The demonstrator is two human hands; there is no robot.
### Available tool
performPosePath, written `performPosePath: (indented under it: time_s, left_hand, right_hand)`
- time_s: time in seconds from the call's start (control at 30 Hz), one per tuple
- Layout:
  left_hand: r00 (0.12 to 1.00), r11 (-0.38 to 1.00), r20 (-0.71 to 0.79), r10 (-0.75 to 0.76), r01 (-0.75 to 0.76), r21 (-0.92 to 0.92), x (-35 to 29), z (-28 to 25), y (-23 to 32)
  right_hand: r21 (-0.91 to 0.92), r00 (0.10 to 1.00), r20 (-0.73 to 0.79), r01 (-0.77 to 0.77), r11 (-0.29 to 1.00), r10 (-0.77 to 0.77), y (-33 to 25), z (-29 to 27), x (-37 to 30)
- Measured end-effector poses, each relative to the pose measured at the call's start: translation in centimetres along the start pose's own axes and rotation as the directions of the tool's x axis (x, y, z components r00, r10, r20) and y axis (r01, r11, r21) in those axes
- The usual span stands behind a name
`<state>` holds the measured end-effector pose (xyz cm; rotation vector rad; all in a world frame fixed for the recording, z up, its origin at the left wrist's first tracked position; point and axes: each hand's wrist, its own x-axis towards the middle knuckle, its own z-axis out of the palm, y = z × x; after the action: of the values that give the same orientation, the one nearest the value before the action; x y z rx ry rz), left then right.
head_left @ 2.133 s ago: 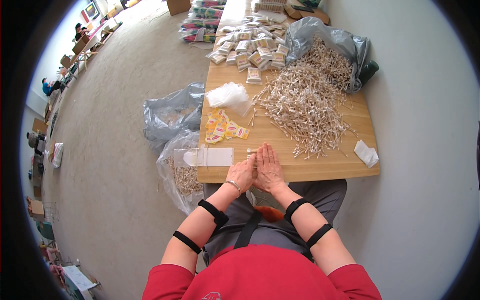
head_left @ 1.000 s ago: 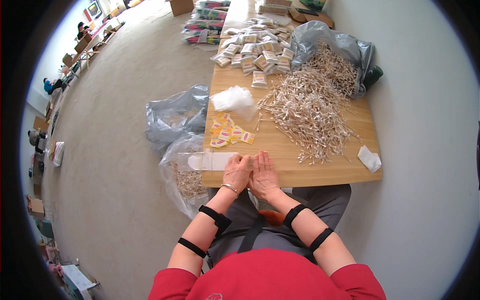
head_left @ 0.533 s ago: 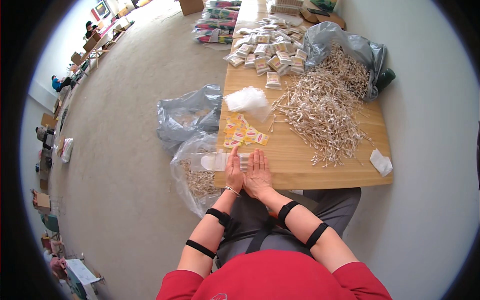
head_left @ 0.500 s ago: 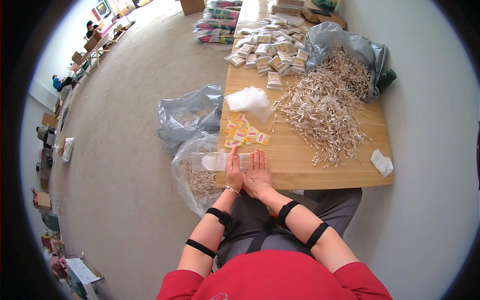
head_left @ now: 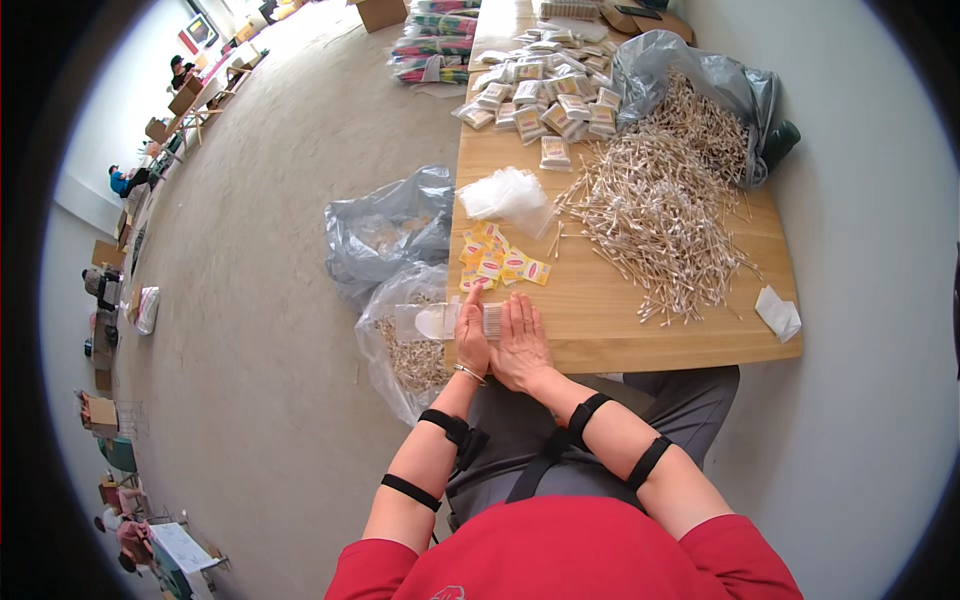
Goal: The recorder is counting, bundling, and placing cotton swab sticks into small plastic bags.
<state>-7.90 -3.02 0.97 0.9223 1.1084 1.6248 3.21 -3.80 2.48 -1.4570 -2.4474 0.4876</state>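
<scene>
Bright, soft light whitens the floor (head_left: 290,230) far beyond the left hand (head_left: 474,336); well outward from it, straight edges bow into black

Smooth wood on the table (head_left: 630,343), with a soft shine. Crinkly, glossy plastic in the bag (head_left: 645,65) by the wall. Wood-like sticks with cottony tips for the swabs (head_left: 492,321). Shiny metal for the bracelet (head_left: 470,374). Smooth-looking paper for the cards (head_left: 489,257). Matt cloth for the shirt (head_left: 560,550).

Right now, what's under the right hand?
Cotton swabs show in a row between the left hand and the right hand; wooden tabletop shows past its outer side. Whatever is directly beneath its palm and fingers is covered; can't tell.
</scene>
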Motion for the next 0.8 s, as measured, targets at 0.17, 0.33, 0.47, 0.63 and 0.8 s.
performPosePath:
  time_s: [0.17,0.33,0.47,0.63,0.8]
  left_hand:
    - [0.999,0.999,0.008,-0.034,0.034,-0.012,-0.1,0.3,0.7]
    - [0.999,0.987,-0.018,-0.046,0.048,0.154,-0.2,-0.6,1.2]
    - [1.000,0.978,-0.018,-0.020,0.023,0.208,-0.1,-2.9,2.1]
    - [0.948,0.254,0.317,0.005,-0.308,0.917,1.2,-5.9,6.4]
    - [0.917,0.057,0.328,-0.225,-0.324,0.944,1.9,-8.3,8.0]
  right_hand:
    - [0.006,0.996,0.086,-0.024,1.000,0.024,-0.4,-0.4,0.0]
    - [-0.022,1.000,-0.013,-0.002,1.000,0.002,-1.3,1.1,0.4]
    - [-0.029,1.000,-0.018,0.024,0.999,-0.024,-3.1,1.8,1.1]
    - [0.035,0.997,0.071,-0.042,0.999,0.039,-4.2,1.9,1.8]
    - [0.013,1.000,0.012,-0.022,1.000,0.022,-5.1,2.4,2.0]
